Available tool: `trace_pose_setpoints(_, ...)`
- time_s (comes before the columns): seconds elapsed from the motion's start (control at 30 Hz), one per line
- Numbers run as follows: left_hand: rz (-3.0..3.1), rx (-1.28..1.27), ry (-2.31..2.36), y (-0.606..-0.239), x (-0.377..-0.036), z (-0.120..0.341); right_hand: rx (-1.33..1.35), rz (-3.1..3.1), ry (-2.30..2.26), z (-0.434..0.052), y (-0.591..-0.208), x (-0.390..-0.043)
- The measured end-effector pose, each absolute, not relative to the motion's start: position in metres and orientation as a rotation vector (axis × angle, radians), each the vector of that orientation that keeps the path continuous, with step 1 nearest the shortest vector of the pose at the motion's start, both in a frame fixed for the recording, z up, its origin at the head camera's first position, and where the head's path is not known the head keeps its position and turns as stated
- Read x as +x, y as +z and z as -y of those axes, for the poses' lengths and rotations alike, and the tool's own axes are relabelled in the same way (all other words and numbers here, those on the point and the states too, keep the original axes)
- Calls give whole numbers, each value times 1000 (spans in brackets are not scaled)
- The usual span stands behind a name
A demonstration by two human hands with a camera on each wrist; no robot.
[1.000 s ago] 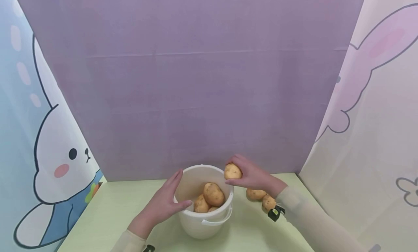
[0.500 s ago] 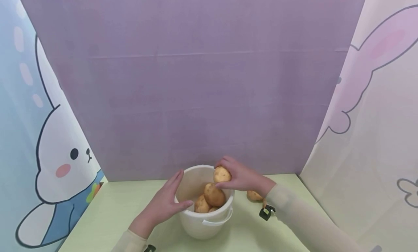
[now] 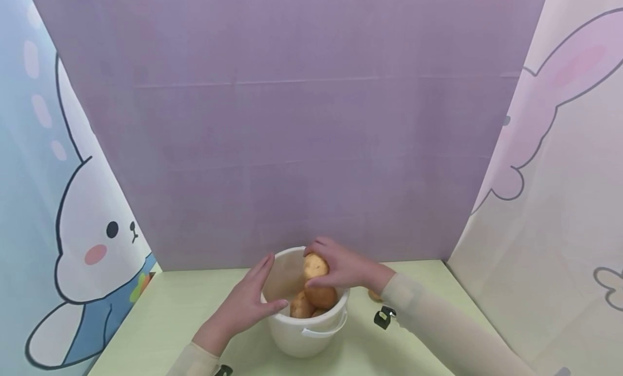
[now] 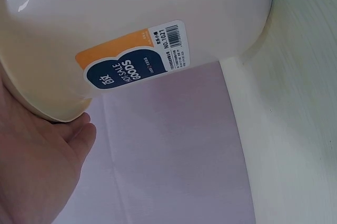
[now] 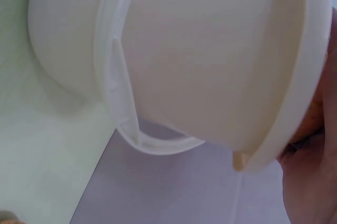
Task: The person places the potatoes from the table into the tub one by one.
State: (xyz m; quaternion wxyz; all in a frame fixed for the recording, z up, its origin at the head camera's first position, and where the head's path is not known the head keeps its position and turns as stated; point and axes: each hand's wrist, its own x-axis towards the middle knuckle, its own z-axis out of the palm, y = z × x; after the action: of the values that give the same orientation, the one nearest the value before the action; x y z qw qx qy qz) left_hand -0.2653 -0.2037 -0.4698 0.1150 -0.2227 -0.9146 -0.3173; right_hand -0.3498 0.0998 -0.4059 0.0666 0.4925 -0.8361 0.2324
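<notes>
My right hand (image 3: 345, 266) grips a potato (image 3: 315, 265) over the mouth of a white bucket (image 3: 294, 338). Beneath it inside the bucket lie several potatoes, among them a darker, partly covered potato (image 3: 323, 297) and a lower potato (image 3: 300, 307). On the bucket's left side, my left hand (image 3: 238, 305) rests against the rim with spread, fairly straight fingers and the thumb over the near edge. In the left wrist view, its fingertips touch the rim near a label (image 4: 134, 58). The right wrist view shows the held potato only partly, behind the rim.
Beside the bucket on the right, a potato (image 3: 374, 295) on the pale green table (image 3: 194, 295) is mostly hidden by my right arm. The white bucket handle (image 3: 331, 330) hangs at the front right. A purple backdrop (image 3: 302, 149) stands behind.
My right hand has carried the potato leftward and slightly down, from the bucket's right rim to over its opening. The left hand and bucket have stayed in place.
</notes>
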Motion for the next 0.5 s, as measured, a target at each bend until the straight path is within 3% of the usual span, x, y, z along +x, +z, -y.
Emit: trace_pose_setpoints(0.5,2644,-702,-920,-468,-265,205,1533,2580,634,-70,-412,-350)
